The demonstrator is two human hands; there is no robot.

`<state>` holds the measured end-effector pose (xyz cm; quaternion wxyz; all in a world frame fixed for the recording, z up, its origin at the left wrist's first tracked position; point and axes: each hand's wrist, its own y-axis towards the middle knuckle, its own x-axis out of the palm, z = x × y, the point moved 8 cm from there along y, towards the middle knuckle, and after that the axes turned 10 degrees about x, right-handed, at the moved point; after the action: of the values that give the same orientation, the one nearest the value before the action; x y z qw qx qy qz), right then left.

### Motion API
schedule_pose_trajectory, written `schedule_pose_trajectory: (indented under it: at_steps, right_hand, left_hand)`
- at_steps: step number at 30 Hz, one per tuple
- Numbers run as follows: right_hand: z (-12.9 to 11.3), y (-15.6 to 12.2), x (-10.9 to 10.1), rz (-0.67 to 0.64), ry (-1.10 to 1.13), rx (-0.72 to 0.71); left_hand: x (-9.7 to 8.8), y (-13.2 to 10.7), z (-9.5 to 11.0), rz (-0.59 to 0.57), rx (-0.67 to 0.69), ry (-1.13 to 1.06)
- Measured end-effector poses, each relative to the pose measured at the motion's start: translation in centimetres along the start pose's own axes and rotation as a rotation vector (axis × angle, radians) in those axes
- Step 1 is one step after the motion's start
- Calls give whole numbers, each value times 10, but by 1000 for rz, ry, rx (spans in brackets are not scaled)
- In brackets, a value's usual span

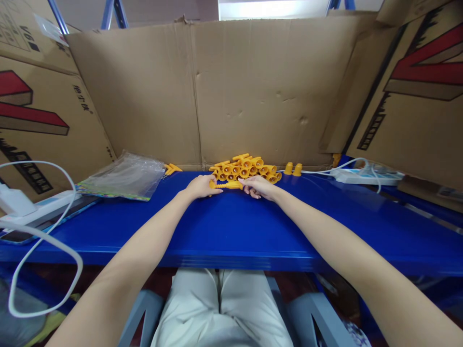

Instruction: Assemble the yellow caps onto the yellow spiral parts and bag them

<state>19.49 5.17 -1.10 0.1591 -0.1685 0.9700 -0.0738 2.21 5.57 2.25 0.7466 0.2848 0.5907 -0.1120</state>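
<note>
A yellow plastic piece with a ribbed, screw-like shaft (227, 185) lies level between my hands, just above the blue tabletop or on it; I cannot tell which. Its left end is pinched by my left hand (202, 186). At the right end, the fingers of my right hand (259, 186) are closed on it. Right behind my hands is a pile of yellow cone-shaped plastic cups (245, 172), many with their open ends facing me. Two more yellow cups (297, 169) stand upside down to the right of the pile.
Yellow T-shaped handles with dark metal spirals (172, 168) lie left of the pile, beside a clear plastic bag (121, 176). Cardboard (260, 91) walls the back of the blue table (231, 226). White power strips (367, 177) and cables sit at both sides.
</note>
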Motion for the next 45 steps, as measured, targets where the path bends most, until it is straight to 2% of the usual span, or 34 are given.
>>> schedule_pose_trajectory:
  at_steps: [7,16,24,28,33,37,41,45]
  right_hand:
    - [6,7,-1,40,100,74]
    - [11,8,-2,52,189,136]
    - [11,1,10,-102,312,237]
    - [4,-3,16,-121,449,216]
    - [-14,-13,2,42,539,146]
    - [-42,-26,-30,219,606,20]
    - [-63,-22,-68,443,560,-166]
    - [-75,-6,-94,730,245,-384]
  left_hand:
    - [-5,-1,4,27,6,98]
    - [-5,-1,7,28,0,103]
    - [-7,-1,4,55,-10,83]
    - [-8,-2,6,78,28,38]
    - [-20,-5,15,233,138,-146]
    - [-24,-6,10,296,113,-186]
    - [-15,-2,5,224,116,-123]
    - [-4,0,3,121,98,-89]
